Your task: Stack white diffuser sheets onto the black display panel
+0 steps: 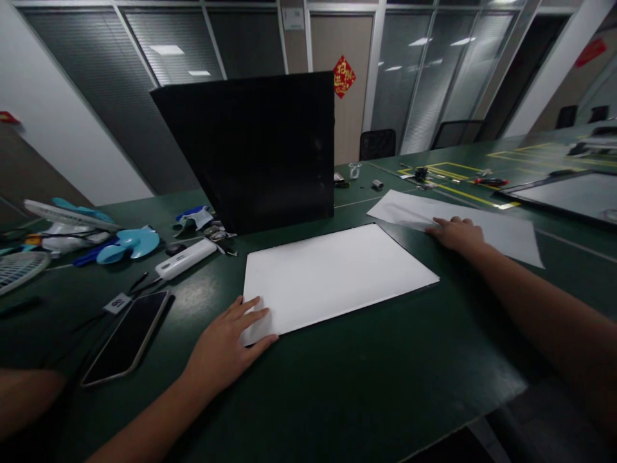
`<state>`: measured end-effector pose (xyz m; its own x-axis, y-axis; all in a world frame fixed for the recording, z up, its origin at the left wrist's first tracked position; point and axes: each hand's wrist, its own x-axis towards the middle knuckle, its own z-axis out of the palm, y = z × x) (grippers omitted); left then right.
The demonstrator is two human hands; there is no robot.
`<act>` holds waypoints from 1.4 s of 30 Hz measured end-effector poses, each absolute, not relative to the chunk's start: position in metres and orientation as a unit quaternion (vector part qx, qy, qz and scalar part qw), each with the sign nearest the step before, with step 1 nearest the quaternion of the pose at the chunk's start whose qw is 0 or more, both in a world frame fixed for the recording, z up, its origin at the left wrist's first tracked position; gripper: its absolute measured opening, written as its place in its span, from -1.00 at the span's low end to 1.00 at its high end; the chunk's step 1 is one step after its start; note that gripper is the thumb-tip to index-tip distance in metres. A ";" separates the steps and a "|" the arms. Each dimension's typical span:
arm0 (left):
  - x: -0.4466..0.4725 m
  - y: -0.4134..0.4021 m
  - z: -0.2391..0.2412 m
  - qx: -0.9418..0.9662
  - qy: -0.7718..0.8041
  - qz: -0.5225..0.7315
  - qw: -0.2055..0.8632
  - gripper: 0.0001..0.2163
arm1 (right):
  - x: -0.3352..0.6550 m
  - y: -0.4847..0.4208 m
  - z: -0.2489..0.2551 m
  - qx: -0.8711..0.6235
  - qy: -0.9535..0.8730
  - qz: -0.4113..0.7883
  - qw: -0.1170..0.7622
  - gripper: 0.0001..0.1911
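Observation:
A white board (332,276) lies flat on the dark green table (366,386) in front of me. My left hand (226,347) rests open on its near left corner, fingers spread flat on the white surface. My right hand (456,233) lies palm down on a white sheet of paper (511,235) to the right of the board, fingers forward and slightly curled. Neither hand holds anything lifted.
A black upright panel (255,148) stands behind the board. A phone (128,337) lies at the left, with a white power bank (186,259), blue fan parts (130,244) and cables beyond. Yellow tape lines (463,177) and a framed board (573,193) are far right.

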<state>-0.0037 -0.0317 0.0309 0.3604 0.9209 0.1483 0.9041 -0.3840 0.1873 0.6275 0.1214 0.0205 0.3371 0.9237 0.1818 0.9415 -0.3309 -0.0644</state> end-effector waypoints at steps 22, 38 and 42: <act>-0.004 -0.033 0.030 0.826 0.552 0.112 0.032 -0.39 | 0.479 0.074 0.026 -0.427 -0.892 -0.001 0.150 -0.52; -0.006 -0.038 0.031 0.852 0.513 0.106 0.003 -0.10 | 0.526 0.099 0.025 -0.690 -0.711 -0.085 0.105 -0.24; -0.007 -0.039 0.031 0.852 0.515 0.091 0.011 -0.06 | 0.546 0.102 0.031 -0.743 -0.663 -0.059 0.070 -0.26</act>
<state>-0.0074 -0.0393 0.0311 0.4531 0.8798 0.1436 0.8760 -0.4693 0.1112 0.5460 0.1019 0.0310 0.1149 0.9766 0.1816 0.9934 -0.1121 -0.0258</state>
